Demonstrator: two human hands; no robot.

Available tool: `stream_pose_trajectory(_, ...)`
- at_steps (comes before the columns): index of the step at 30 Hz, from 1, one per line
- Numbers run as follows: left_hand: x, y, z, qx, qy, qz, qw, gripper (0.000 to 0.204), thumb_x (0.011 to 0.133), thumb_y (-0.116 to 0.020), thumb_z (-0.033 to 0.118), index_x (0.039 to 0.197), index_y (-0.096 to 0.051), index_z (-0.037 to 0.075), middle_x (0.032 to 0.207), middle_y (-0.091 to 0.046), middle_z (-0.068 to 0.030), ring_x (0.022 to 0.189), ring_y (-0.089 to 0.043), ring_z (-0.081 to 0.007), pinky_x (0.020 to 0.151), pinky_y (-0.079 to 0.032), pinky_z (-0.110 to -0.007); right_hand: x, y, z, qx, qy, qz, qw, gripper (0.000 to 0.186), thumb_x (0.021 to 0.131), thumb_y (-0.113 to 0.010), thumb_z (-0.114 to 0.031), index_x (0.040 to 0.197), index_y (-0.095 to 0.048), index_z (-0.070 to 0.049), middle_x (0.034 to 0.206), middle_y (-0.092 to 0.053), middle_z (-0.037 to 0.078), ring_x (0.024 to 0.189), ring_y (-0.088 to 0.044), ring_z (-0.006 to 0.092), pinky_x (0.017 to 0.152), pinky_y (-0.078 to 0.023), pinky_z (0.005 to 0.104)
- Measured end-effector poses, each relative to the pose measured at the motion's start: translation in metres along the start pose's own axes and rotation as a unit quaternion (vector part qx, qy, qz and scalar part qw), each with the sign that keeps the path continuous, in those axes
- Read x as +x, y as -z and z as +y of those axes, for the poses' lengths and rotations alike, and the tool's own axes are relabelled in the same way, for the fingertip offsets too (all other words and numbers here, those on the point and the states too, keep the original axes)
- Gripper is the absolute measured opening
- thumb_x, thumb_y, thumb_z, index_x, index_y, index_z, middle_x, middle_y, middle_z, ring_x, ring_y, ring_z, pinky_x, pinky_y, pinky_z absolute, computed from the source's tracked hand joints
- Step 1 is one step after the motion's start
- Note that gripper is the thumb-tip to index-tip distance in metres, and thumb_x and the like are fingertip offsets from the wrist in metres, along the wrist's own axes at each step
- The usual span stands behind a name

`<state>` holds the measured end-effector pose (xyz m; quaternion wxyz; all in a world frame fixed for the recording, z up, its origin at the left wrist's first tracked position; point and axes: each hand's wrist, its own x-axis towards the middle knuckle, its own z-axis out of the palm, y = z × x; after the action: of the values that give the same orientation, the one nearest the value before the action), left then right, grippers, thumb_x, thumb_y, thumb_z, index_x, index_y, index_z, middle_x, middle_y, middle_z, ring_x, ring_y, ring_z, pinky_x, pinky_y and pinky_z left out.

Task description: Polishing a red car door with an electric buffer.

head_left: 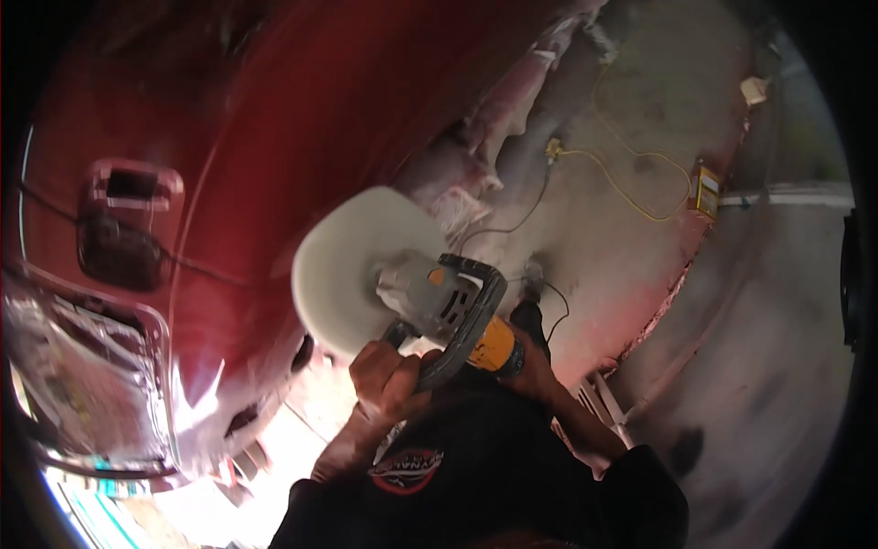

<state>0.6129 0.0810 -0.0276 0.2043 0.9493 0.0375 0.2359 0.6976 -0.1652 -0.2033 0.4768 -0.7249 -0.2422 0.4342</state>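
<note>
My left hand is wrapped round the black loop handle of a power polisher with a grey head and a yellow body. Behind it, my right hand grips the rear end of the same tool; its fingers are partly hidden. The large round white pad on the polisher lies over the curved red car panel, and its smooth edge looks blurred. I cannot tell how firmly the pad touches the paint.
A dark cable crosses the panel beside a recessed handle. Wrinkled sheeting hangs along the car's edge. On the dusty floor, a yellow cord runs between a yellow plug connector and a yellow box.
</note>
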Motion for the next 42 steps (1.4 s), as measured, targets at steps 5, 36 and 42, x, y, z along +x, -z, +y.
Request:
stream_pose_trajectory(5,0.058,-0.007,0.002,0.045,-0.041,0.022,0.998,0.029,0.052,-0.08,-0.001,0.078,-0.067,0.0,0.063,-0.053,-0.0075,0.053,-0.054,-0.025,0.047,-0.04,-0.037,0.021,0.034,-0.031,0.049,0.0,-0.001,0.999,0.097,0.071,-0.082,-0.011,0.153,-0.031,-0.006,0.132,-0.063,0.022,0.125,-0.062,0.0343,0.106,-0.049,0.0401)
stream_pose_trajectory(36,0.111,-0.049,0.019,0.078,-0.019,0.057,0.995,0.025,0.065,-0.079,0.002,0.065,-0.054,0.007,0.057,-0.046,-0.0034,0.047,-0.047,-0.0233,0.048,-0.035,-0.037,0.065,0.096,-0.021,0.072,0.03,-0.025,0.997,0.09,0.071,-0.087,-0.013,0.146,-0.039,-0.007,0.126,-0.066,0.018,0.121,-0.064,0.0306,0.102,-0.05,0.0376)
stream_pose_trajectory(42,0.082,-0.067,0.015,0.062,0.026,0.042,0.997,0.02,0.057,-0.074,-0.005,0.073,-0.064,0.001,0.06,-0.053,-0.0083,0.052,-0.053,-0.0261,0.049,-0.042,-0.036,0.06,0.098,0.003,0.017,0.014,-0.012,1.0,0.091,0.071,-0.085,-0.011,0.149,-0.037,-0.008,0.125,-0.067,0.02,0.119,-0.066,0.0341,0.1,-0.052,0.0404)
